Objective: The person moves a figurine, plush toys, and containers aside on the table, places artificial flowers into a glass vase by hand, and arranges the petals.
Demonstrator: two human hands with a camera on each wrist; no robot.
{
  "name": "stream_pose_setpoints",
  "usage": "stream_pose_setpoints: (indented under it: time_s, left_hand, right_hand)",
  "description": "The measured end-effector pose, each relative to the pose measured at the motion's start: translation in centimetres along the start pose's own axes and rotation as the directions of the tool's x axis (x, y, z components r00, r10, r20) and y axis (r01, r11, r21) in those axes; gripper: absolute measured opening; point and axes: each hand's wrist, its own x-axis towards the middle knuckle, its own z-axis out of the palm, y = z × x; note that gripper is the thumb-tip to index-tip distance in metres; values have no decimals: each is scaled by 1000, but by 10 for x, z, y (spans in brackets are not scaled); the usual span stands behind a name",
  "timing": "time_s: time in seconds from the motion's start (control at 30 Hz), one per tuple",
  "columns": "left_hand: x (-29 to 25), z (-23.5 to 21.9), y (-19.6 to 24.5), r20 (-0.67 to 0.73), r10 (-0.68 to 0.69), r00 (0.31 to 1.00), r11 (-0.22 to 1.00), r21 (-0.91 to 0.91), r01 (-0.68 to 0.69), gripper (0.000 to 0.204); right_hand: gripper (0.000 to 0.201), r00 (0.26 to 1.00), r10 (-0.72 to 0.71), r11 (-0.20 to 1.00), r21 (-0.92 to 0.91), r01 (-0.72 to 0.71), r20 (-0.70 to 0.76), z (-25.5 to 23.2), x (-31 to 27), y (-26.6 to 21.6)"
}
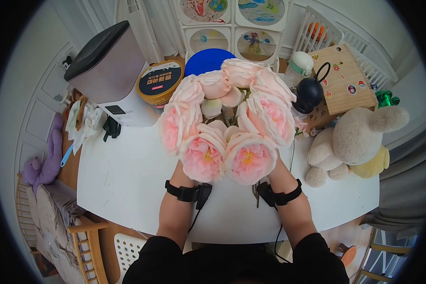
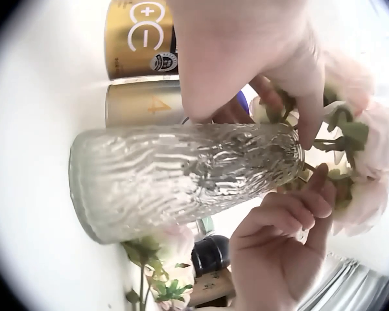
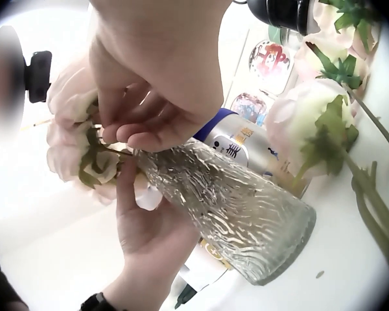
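Pale pink flowers (image 1: pixel 206 154) form a ring in the head view and hide both hands. A clear ribbed glass vase (image 2: pixel 181 178) stands on the white table below them. My left hand (image 2: pixel 246 61) holds the vase near its neck, its thumb by the mouth, some fingers hidden behind the glass. At the mouth, my right hand (image 3: pixel 162 78) pinches a thin green stem (image 3: pixel 117 150) between curled fingers; the exact contact is partly covered. Several blooms (image 3: pixel 71 136) hang just beyond the mouth.
More pink flowers (image 3: pixel 311 123) with thick stems lie beside the vase. Behind are a gold tin (image 1: pixel 160 85), a tall appliance (image 1: pixel 111 71) and a black bottle (image 1: pixel 310 94). A plush toy (image 1: pixel 357 137) sits at right, near a wooden board (image 1: pixel 343 78).
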Motion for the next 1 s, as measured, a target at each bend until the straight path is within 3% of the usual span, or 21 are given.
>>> stream_pose_setpoints:
  time_s: [0.1,0.2,0.3,0.37,0.4,0.5,0.6,0.7,0.8,0.83,0.9,1.0]
  left_hand:
    - [-3,5,7,45,-3,999,995,103,-2,39]
    - [-6,8,13,100,-29,995,969,248,3,39]
    - [-5,8,15,148,-72,986,924,383,10,40]
    - [-3,9,16,173,-108,979,882,471,14,40]
    - [-3,10,17,184,-126,975,858,514,14,40]
    - [-3,11,20,211,-182,960,773,635,7,41]
    - [-3,12,22,226,-241,944,673,740,-6,41]
    - [-3,14,24,231,-308,923,556,831,-23,42]
    - [1,-1,24,200,-275,940,566,824,-9,42]
    - [2,-5,24,185,-258,948,572,820,-4,43]
    - [4,-12,24,154,-224,962,584,812,6,43]
    - [7,-21,20,108,-172,979,608,794,19,44]
  right_hand:
    - [72,998,-31,979,-198,42,61,-2,-6,2]
    - [72,976,217,949,236,-208,-13,-6,-7,8]
    - [71,912,376,850,454,-268,-166,0,-13,21]
    - [34,911,354,880,407,-246,-213,8,-14,11]
    - [26,910,342,893,382,-236,-236,13,-13,2]
    - [20,904,378,847,469,-250,-200,17,-7,-7]
    - [20,821,482,855,369,-365,-305,22,0,-10]
    - [26,858,451,855,395,-336,-245,14,-7,2]
    - [69,924,352,927,193,-323,-146,0,-11,24]
    - [69,917,322,936,225,-271,-237,-4,-14,26]
    - [69,871,263,950,270,-157,-416,15,2,-18]
    - [70,928,-112,985,-165,56,-354,14,20,-35]
